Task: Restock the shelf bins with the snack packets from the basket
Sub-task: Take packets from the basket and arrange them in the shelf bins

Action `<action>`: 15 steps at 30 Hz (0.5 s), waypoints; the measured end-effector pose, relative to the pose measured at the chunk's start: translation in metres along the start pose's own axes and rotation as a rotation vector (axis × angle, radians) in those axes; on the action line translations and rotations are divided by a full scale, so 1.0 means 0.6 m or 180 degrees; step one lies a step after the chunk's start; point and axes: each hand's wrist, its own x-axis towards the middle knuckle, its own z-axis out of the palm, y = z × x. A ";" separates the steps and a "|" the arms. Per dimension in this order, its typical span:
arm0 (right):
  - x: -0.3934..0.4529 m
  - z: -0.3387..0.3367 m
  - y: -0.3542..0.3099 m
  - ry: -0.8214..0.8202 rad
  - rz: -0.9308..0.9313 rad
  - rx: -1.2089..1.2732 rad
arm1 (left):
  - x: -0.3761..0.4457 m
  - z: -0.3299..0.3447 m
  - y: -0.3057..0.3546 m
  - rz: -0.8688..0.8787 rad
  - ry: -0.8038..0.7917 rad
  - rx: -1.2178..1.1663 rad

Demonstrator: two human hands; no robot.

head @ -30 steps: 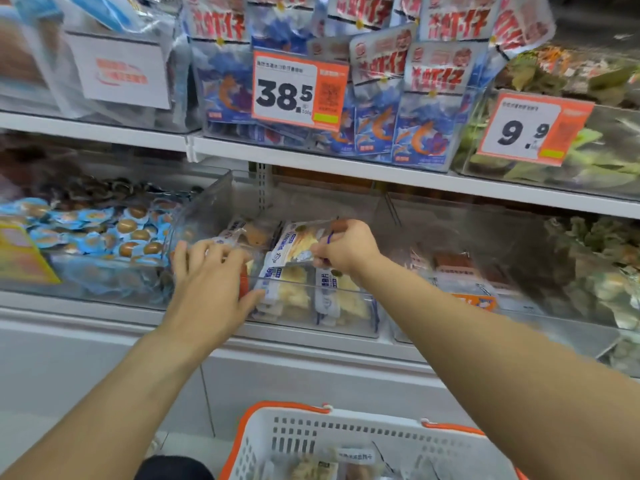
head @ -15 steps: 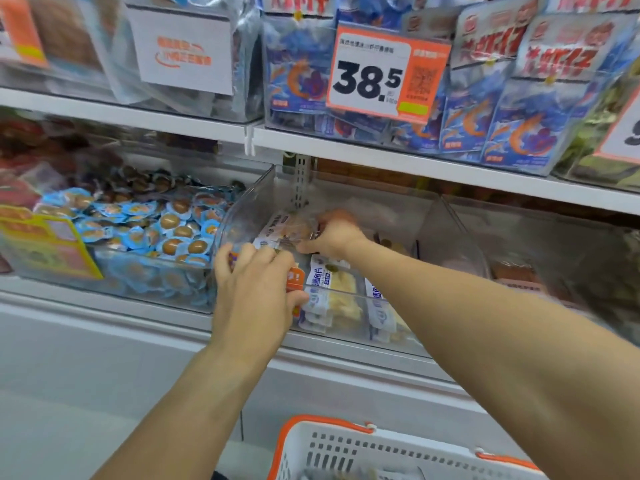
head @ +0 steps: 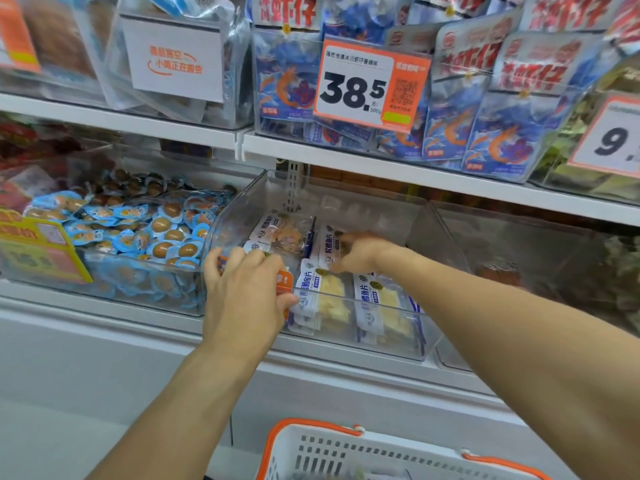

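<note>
Right hand (head: pixel 360 252) is pinching a snack packet (head: pixel 327 249) deep in the clear bin (head: pixel 408 216), long side running front-to-back, left hand (head: pixel 246 292) gripping the bin's front rim, next packets sit down below both in the basket (head: pixel 332 452).

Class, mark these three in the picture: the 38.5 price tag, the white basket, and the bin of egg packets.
38.5 price tag (head: pixel 370 83): head view, on its white number panel.
White basket (head: pixel 332 455): head view, on its slotted near wall.
Bin of egg packets (head: pixel 145 289): head view, on its clear front wall.
</note>
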 end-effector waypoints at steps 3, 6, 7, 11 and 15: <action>0.004 0.013 0.008 0.0011 -0.0122 -0.0133 | -0.001 0.002 0.002 -0.0026 0.0036 0.0066; 0.009 0.021 0.006 0.0117 -0.0236 -0.0170 | -0.001 0.003 0.004 -0.0067 0.0051 0.0095; 0.012 0.023 0.005 0.0154 -0.0224 -0.0163 | -0.001 0.003 0.005 -0.0078 0.0054 0.0095; 0.026 0.030 0.002 0.0238 -0.0016 -0.0263 | 0.000 0.005 0.006 -0.0079 0.0035 0.0087; 0.021 0.032 0.006 0.0314 -0.0069 -0.0078 | -0.001 0.007 0.002 -0.0032 0.0082 0.0092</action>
